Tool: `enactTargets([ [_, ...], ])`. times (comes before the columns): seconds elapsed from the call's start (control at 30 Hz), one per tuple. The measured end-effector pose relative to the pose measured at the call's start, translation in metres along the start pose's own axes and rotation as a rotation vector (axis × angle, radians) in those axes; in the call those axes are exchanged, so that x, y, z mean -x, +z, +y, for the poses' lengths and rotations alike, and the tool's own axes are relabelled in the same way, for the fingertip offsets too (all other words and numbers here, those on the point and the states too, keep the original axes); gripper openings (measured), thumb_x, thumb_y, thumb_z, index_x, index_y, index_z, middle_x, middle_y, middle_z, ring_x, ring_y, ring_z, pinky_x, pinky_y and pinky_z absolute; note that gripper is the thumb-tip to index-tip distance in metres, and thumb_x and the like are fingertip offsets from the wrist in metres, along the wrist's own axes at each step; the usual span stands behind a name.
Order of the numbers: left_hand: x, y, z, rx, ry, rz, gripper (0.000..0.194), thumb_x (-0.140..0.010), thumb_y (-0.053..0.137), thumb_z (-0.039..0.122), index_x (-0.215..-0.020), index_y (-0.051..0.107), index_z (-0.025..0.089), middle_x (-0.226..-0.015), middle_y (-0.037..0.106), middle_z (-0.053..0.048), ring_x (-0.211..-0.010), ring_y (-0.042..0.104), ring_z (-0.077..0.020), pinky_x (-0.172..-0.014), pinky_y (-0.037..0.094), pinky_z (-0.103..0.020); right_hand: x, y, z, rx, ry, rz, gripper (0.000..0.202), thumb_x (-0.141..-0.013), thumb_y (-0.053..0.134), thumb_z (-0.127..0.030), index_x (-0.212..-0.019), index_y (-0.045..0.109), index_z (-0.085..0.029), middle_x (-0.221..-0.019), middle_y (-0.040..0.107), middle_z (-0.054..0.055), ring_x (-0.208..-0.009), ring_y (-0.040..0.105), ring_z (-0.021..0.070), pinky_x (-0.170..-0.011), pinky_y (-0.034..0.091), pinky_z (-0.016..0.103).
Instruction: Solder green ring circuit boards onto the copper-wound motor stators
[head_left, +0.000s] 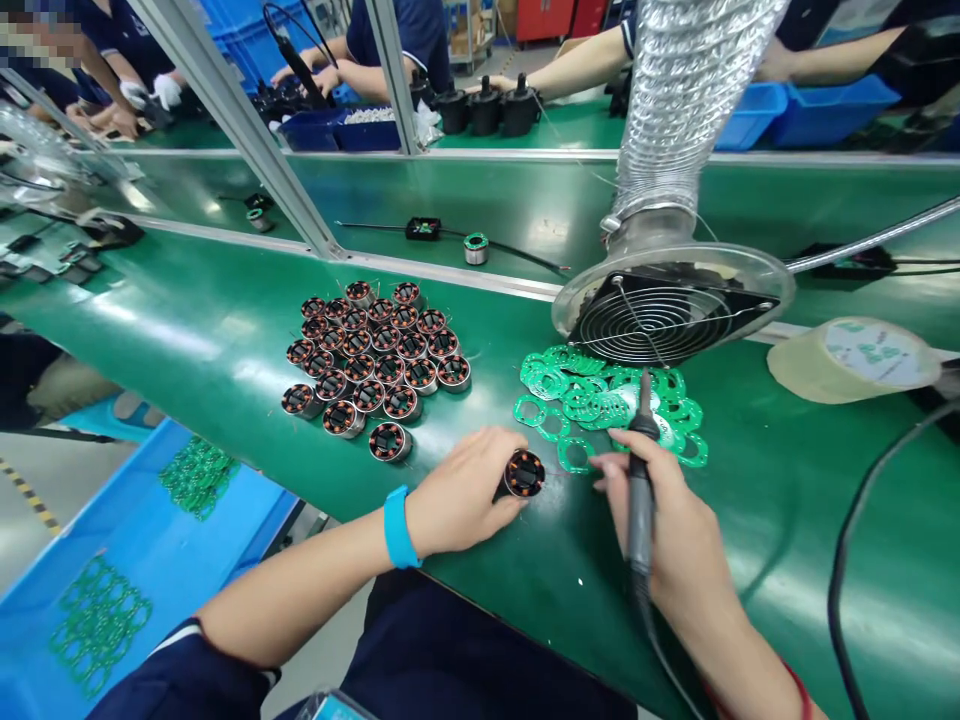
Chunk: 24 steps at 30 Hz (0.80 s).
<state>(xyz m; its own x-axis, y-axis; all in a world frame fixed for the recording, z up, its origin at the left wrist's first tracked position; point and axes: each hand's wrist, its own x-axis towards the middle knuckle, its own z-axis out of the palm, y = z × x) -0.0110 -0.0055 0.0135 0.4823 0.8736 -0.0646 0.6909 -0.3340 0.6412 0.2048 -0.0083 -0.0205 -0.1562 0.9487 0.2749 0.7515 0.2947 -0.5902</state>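
My left hand [469, 490], with a blue wristband, is wrapped round a motor stator [524, 473] near the table's front edge, its wound face turned up. In my right hand [667, 510] is a soldering iron [640, 500], tip pointing up and away. The thumb and a finger of that hand are close to a thin wire beside the stator. Just beyond my right hand lies a pile of green ring-shaped circuit boards [574, 455]. Several more stators [389, 441] stand in a group to the left, beyond my left hand.
A fume extractor fan [652, 318] on a silver duct hangs over the boards. A tape roll [847, 360] is at the right, near a black cable [844, 560]. A blue bin [247, 500] with green boards sits lower left. Co-workers' arms show across the green bench [225, 300].
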Motion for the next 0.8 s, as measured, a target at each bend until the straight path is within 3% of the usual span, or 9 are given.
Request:
enactTargets([
  [0.1,-0.01,-0.002,0.004,-0.191,0.083,-0.111,0.031,-0.086,0.055,0.012,-0.116,0.057,0.017,-0.121,0.058,-0.013,-0.108,0.054,-0.0284,-0.094,0.047,-0.047,0.016,-0.015,0.004,-0.129,0.024,0.05,0.03,-0.097,0.05,-0.04,-0.122,0.06,-0.026,-0.084,0.075,0.002,-0.058,0.069,0.0148,-0.062,0.056,0.027],
  [0.17,-0.015,0.002,0.003,-0.204,0.124,-0.142,0.035,-0.088,0.055,0.013,-0.122,0.057,0.019,-0.126,0.056,-0.014,-0.111,0.054,-0.0289,-0.095,0.047,-0.046,0.029,-0.022,0.007,-0.144,0.022,0.1,0.027,-0.096,0.053,-0.039,-0.117,0.064,-0.026,-0.088,0.075,0.003,-0.058,0.068,0.0144,-0.065,0.057,0.029],
  [0.37,-0.021,0.018,-0.004,0.07,0.084,-0.028,0.044,-0.087,0.065,0.023,-0.128,0.05,0.016,-0.123,0.061,-0.012,-0.114,0.056,-0.0261,-0.1,0.047,-0.042,0.062,-0.02,0.019,-0.24,0.204,0.295,0.018,-0.09,0.063,-0.037,-0.098,0.068,-0.022,-0.084,0.071,0.004,-0.061,0.065,0.0145,-0.058,0.052,0.028],
  [0.53,-0.024,0.023,-0.005,0.104,0.092,-0.021,0.037,-0.087,0.065,0.026,-0.121,0.053,0.018,-0.121,0.063,-0.011,-0.113,0.057,-0.0265,-0.1,0.047,-0.044,0.064,-0.015,0.027,-0.335,0.283,0.252,0.016,-0.089,0.064,-0.036,-0.095,0.07,-0.023,-0.082,0.07,0.004,-0.058,0.062,0.0138,-0.056,0.051,0.028],
  [0.8,-0.024,0.025,-0.006,0.104,0.118,0.035,0.036,-0.088,0.065,0.029,-0.12,0.053,0.017,-0.12,0.064,-0.012,-0.112,0.058,-0.0257,-0.098,0.047,-0.043,0.061,-0.017,0.023,-0.369,0.294,0.197,0.013,-0.089,0.065,-0.033,-0.094,0.072,-0.023,-0.072,0.067,0.001,-0.055,0.06,0.0127,-0.047,0.046,0.024],
])
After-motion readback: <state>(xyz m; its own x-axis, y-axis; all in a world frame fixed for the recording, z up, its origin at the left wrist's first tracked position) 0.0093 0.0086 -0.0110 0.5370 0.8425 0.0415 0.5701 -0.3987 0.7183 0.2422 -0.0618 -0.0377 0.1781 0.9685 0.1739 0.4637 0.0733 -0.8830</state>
